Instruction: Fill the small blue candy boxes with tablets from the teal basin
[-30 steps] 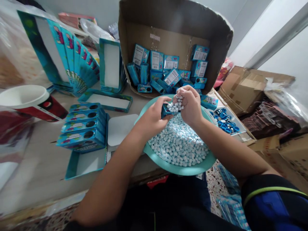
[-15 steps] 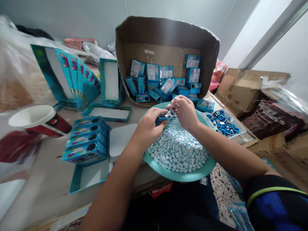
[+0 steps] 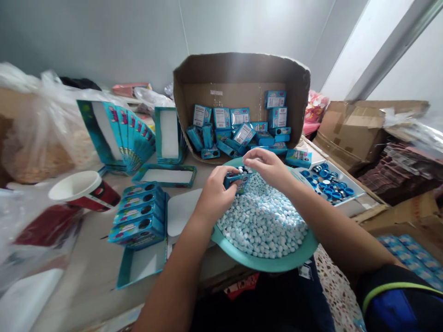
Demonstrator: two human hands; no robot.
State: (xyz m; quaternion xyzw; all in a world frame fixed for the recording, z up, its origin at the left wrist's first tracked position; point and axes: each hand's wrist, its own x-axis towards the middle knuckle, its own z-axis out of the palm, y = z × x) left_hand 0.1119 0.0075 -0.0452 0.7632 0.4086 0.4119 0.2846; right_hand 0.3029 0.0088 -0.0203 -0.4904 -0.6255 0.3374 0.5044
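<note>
In the head view, the left hand (image 3: 218, 191) is closed around a small blue box (image 3: 243, 183), which is above the teal bowl (image 3: 263, 264) full of pale pellets (image 3: 263, 230). Some pellets show at the box's top. The right hand (image 3: 268, 168) is just beside it, fingers bent; whether it holds any pellet, I cannot tell. Behind stands a cardboard carton (image 3: 238, 71).
</note>
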